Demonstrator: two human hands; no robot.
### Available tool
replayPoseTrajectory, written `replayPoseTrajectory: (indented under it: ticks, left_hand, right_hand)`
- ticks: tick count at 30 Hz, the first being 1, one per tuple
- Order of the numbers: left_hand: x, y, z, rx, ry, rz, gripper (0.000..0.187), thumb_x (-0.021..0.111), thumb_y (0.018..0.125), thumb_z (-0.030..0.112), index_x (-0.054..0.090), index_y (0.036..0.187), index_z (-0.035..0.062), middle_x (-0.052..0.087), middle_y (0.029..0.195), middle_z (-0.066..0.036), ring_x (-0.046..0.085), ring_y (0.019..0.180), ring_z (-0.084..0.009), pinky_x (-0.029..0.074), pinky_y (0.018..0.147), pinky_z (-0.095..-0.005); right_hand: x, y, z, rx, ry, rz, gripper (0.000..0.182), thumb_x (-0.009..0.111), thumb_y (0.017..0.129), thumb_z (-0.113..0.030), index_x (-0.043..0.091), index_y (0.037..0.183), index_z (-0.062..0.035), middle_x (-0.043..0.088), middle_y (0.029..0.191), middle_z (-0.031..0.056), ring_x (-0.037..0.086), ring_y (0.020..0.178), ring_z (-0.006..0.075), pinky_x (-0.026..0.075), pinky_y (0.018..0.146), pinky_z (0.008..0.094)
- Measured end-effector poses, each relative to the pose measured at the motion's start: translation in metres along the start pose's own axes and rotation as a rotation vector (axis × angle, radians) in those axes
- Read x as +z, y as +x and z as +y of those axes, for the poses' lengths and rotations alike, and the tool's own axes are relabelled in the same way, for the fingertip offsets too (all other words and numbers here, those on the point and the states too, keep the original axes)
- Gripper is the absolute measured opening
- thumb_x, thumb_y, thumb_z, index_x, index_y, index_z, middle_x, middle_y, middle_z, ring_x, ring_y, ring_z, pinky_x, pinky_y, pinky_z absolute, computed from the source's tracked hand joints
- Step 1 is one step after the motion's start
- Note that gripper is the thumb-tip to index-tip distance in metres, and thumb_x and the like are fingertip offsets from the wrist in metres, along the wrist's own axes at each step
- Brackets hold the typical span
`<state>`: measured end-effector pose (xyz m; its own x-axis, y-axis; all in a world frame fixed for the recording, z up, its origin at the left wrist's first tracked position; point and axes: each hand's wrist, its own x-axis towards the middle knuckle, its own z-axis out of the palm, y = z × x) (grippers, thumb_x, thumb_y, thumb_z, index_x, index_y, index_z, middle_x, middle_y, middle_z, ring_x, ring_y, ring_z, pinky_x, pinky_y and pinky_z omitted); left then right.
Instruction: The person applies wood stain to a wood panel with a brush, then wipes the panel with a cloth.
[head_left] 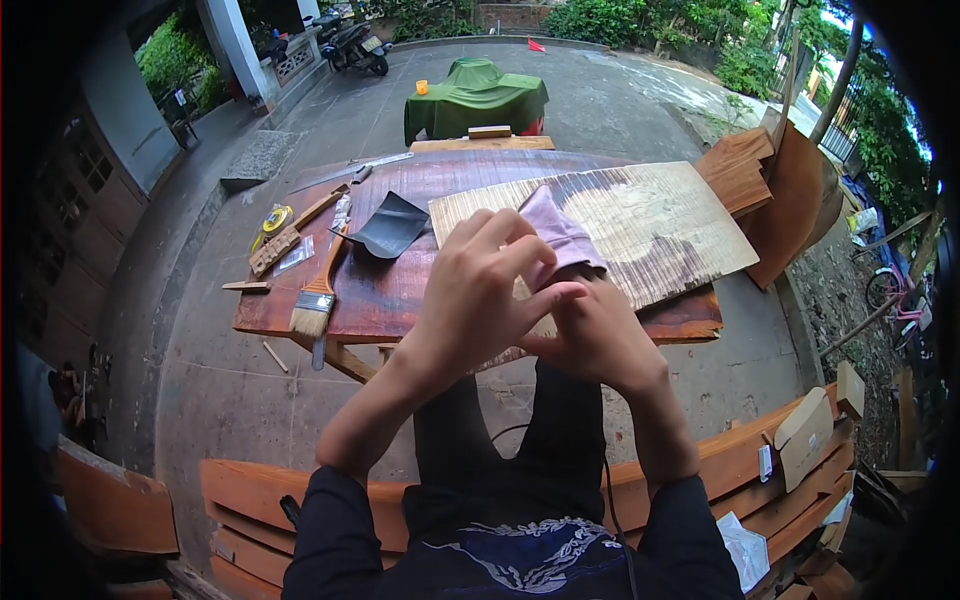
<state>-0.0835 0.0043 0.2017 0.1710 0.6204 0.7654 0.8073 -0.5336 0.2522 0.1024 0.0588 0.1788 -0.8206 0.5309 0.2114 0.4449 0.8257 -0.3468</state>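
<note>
Now: L hand [475, 270] + R hand [600, 335] close tog. at cloth [557, 228], exact grip hidden, can't tell | cloth bunched just past hands, prob. to stay put | board [690, 220] beyond + right of hands, on table [385, 308], prob. for support | brush [318, 300] + black sheet [392, 226] left of hands, prob. for easy reach

no legible text, motorbike plate [373, 44] unreadable

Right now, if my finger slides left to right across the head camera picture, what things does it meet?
Yellow tape measure, paintbrush, bent black sheet, purple cloth, pink bicycle.
</note>
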Motion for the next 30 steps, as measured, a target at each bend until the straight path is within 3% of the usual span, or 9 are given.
replayPoseTrajectory:
  ticks: [1,3,8,12,14,17,22,25,30]
  left_hand:
    - [0.003,-0.002,-0.001,-0.012,-0.007,-0.052,0.022,0.09,0.083,0.017,0.075,0.092,0.004,0.07,0.094,-0.009,0.071,0.088,-0.0273,0.056,0.077,-0.0398]
    - [0.003,-0.001,0.002,-0.031,0.015,-0.091,0.016,0.087,0.086,0.017,0.077,0.089,0.0048,0.069,0.084,-0.008,0.07,0.077,-0.0262,0.056,0.072,-0.0401]
    - [0.0,0.002,-0.011,-0.015,0.157,-0.227,0.013,0.079,0.09,0.014,0.073,0.086,0.0033,0.068,0.084,-0.01,0.071,0.078,-0.0309,0.055,0.07,-0.0437]
    - [0.006,-0.001,-0.006,0.027,0.02,-0.203,0.011,0.074,0.091,0.01,0.069,0.085,0.0019,0.065,0.083,-0.011,0.069,0.076,-0.0319,0.054,0.069,-0.0451]
    - [0.007,-0.005,0.005,0.117,0.069,-0.233,0.01,0.074,0.09,0.008,0.067,0.086,0.0017,0.064,0.084,-0.011,0.068,0.075,-0.031,0.054,0.069,-0.0432]
    - [0.01,-0.016,0.022,0.208,0.147,-0.232,0.009,0.073,0.089,0.006,0.064,0.087,0.002,0.061,0.084,-0.01,0.066,0.073,-0.0289,0.054,0.068,-0.0403]
    - [0.013,-0.019,0.023,0.183,0.034,-0.101,0.015,0.077,0.086,0.004,0.062,0.087,0.0043,0.058,0.081,-0.006,0.065,0.068,-0.0222,0.053,0.062,-0.0372]
    - [0.015,-0.02,0.021,0.108,-0.032,-0.029,0.023,0.077,0.093,0.016,0.058,0.084,0.0056,0.056,0.082,-0.007,0.064,0.069,-0.0231,0.052,0.059,-0.0376]
    - [0.01,-0.02,0.006,0.109,-0.003,0.06,0.032,0.083,0.092,0.03,0.063,0.089,0.0053,0.06,0.086,-0.009,0.066,0.073,-0.024,0.053,0.06,-0.0375]
  right_hand:
    - [0.004,0.002,0.0,-0.009,-0.088,0.017,0.05,0.083,0.091,-0.037,0.067,0.114,0.0039,0.074,0.095,0.0183,0.075,0.083,0.0366,0.059,0.075,0.0465]
    - [0.009,0.006,0.0,-0.054,-0.103,0.101,0.046,0.085,0.087,-0.035,0.067,0.107,0.0028,0.073,0.095,0.0201,0.074,0.086,0.0386,0.058,0.075,0.0479]
    - [0.023,0.009,0.0,-0.108,-0.086,0.141,0.043,0.083,0.088,-0.031,0.067,0.101,0.0058,0.072,0.096,0.023,0.072,0.087,0.0413,0.058,0.075,0.0473]
    - [0.021,0.017,-0.008,0.024,-0.043,-0.068,0.039,0.076,0.095,-0.027,0.067,0.118,0.0021,0.072,0.113,0.0217,0.073,0.108,0.0368,0.059,0.091,0.0457]
    - [0.035,0.016,0.001,-0.063,-0.032,0.144,0.038,0.073,0.095,-0.023,0.066,0.124,0.0003,0.07,0.12,0.022,0.069,0.117,0.0382,0.056,0.099,0.0469]
    - [0.045,0.011,0.007,-0.121,0.018,0.298,0.04,0.071,0.094,-0.018,0.064,0.13,-0.0016,0.068,0.126,0.0216,0.065,0.126,0.04,0.052,0.109,0.0477]
    - [0.039,0.01,0.013,-0.093,0.117,0.362,0.043,0.074,0.09,-0.018,0.063,0.129,-0.0031,0.066,0.126,0.0207,0.063,0.126,0.0418,0.052,0.106,0.0485]
    - [0.036,0.009,0.016,-0.08,0.121,0.402,0.048,0.078,0.089,-0.02,0.062,0.13,-0.0016,0.065,0.128,0.0216,0.063,0.124,0.0438,0.052,0.103,0.0492]
    - [0.022,0.011,0.007,-0.004,0.103,0.387,0.079,0.08,0.088,-0.019,0.045,0.156,-0.0013,0.05,0.154,0.0268,0.05,0.144,0.0458,0.045,0.117,0.0487]
